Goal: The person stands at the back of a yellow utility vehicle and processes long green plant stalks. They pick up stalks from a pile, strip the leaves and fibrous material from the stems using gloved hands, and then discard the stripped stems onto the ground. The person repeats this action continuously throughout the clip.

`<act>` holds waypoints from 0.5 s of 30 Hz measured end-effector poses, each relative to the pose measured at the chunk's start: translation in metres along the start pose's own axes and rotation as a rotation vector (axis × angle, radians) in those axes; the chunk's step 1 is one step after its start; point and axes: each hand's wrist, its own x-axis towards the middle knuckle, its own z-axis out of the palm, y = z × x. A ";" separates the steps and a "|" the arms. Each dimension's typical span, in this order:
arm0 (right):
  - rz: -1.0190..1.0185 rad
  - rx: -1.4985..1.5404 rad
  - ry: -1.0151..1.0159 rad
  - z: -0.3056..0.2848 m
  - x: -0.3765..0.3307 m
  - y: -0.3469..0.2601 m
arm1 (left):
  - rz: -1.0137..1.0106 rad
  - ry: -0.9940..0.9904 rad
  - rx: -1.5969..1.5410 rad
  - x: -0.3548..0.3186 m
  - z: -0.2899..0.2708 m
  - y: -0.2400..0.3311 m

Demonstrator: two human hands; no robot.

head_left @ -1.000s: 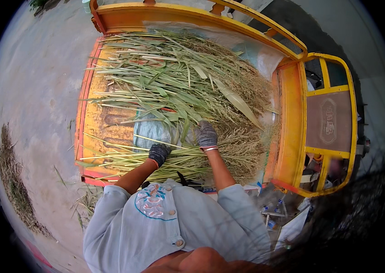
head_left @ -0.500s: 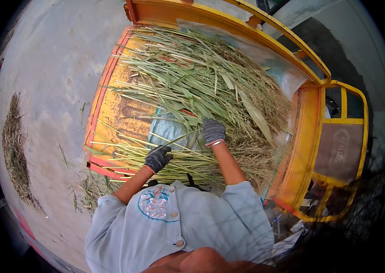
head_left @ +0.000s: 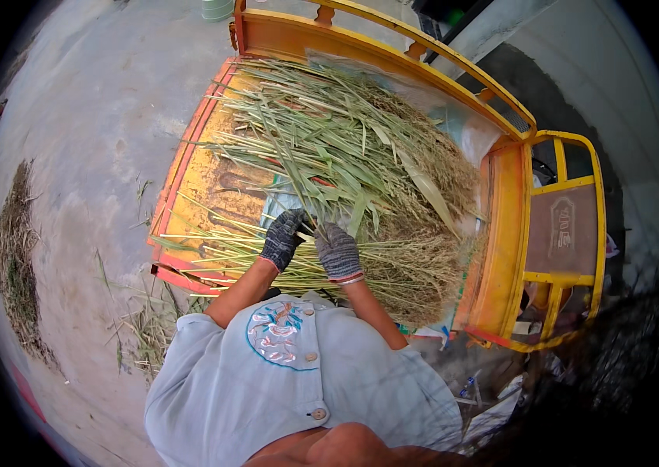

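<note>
My left hand (head_left: pixel 283 238) and my right hand (head_left: pixel 337 251), both in dark grey knit gloves, meet close together in front of my chest. Their fingers are closed around a green leafy stalk (head_left: pixel 289 162), which points up and away over the far pile. Just beyond lies a broad heap of leafy stalks (head_left: pixel 322 128), its brown seed heads toward the right. Beside and beneath my hands, barer pale stalks (head_left: pixel 217 243) lie crosswise, with their feathery seed heads (head_left: pixel 415 272) at the right. The gloves hide where each set of fingers grips.
The stalks rest on the rusty yellow bed (head_left: pixel 209 179) of a cart with a raised side rail (head_left: pixel 361 48) at the back. A yellow frame with a brown panel (head_left: pixel 561 226) rises at the right. Plant scraps (head_left: pixel 150 331) and a dry heap (head_left: pixel 20 268) lie on the concrete.
My hands have come together, the right one moving left and nearer, the left one rising slightly. A leafy stalk now points away from them. The view has shifted a little.
</note>
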 end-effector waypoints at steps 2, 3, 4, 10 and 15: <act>0.039 -0.006 -0.026 0.008 -0.006 0.003 | -0.068 -0.004 -0.182 -0.009 -0.001 0.000; 0.059 -0.017 -0.084 0.009 -0.009 0.005 | 0.094 -0.029 0.041 -0.008 -0.008 -0.006; 0.086 -0.030 -0.144 0.003 -0.011 -0.002 | 0.254 -0.020 0.259 -0.012 -0.008 -0.008; 0.061 0.140 -0.012 0.008 -0.039 -0.007 | 0.004 0.203 -0.167 -0.010 -0.004 0.019; -0.137 -0.046 -0.051 -0.010 -0.059 -0.006 | 0.167 0.226 -0.302 -0.001 -0.024 0.057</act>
